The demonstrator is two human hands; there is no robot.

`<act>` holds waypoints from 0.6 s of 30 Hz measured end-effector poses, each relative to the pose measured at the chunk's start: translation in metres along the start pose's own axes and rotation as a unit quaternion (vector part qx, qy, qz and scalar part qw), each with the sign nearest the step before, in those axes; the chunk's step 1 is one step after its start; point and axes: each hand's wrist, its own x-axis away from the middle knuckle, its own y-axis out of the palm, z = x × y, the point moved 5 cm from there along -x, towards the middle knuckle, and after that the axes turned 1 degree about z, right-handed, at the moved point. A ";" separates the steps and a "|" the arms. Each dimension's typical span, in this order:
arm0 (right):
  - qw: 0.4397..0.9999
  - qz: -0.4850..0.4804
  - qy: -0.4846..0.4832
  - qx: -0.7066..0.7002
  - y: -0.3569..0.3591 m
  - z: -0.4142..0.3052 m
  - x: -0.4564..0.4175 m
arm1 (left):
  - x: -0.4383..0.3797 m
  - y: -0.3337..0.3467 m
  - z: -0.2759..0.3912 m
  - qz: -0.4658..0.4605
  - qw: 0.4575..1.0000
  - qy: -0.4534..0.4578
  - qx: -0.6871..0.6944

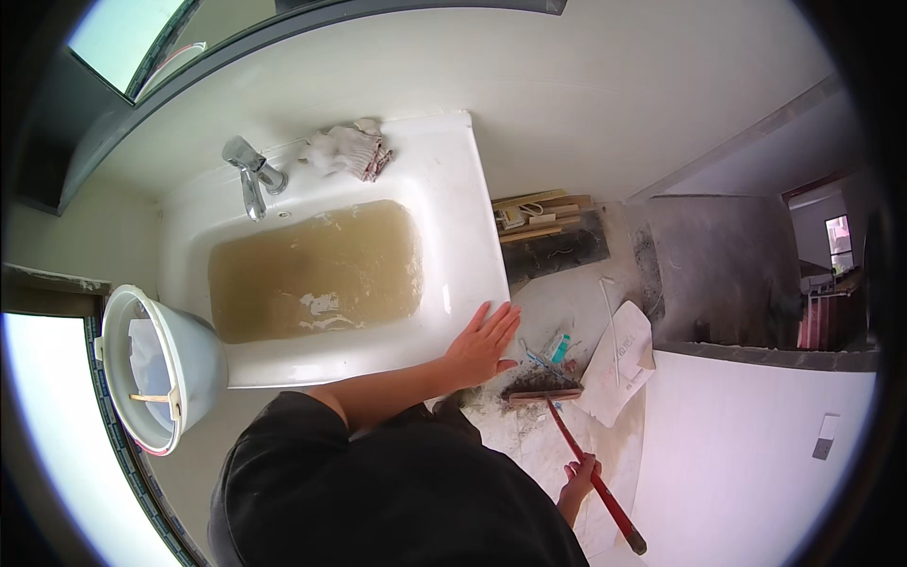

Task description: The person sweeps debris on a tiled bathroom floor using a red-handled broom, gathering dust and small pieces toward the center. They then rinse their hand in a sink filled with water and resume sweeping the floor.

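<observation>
My left hand (483,347) rests with its fingers apart at the near right corner of a white basin (460,212) that contains cloudy brown water (319,269). A chrome faucet (255,177) stands on the basin's far ledge, beside a crumpled, soiled knit cloth or glove (351,150). My right hand (581,480) is closed around the red handle (613,507) of a broom, lower right. The broom's head (545,395) lies on the dusty floor against dark debris (521,386), near a teal-and-white packet (560,349) and thin blue scraps.
A white plastic bucket (205,361) stands at the basin's left end. Wood strips (545,220) and a dark board (560,248) lie right of the basin. A torn pale sheet (623,361) and a thin white rod (611,329) are on the floor near a doorway. A framed mirror (319,18) is above.
</observation>
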 end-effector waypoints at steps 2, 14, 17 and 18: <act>1.000 0.022 -0.003 -0.020 0.003 -0.009 -0.004 | -0.033 0.002 -0.007 0.001 0.999 -0.002 -0.032; 1.000 0.012 0.002 0.009 0.008 -0.020 -0.026 | -0.180 -0.038 -0.181 0.068 0.951 -0.273 -0.129; 0.999 0.013 0.009 0.031 0.009 -0.024 -0.017 | -0.179 -0.042 -0.182 0.084 0.928 -0.338 -0.131; 0.999 0.010 0.003 0.033 0.011 -0.028 -0.013 | -0.178 -0.044 -0.183 0.088 0.919 -0.363 -0.130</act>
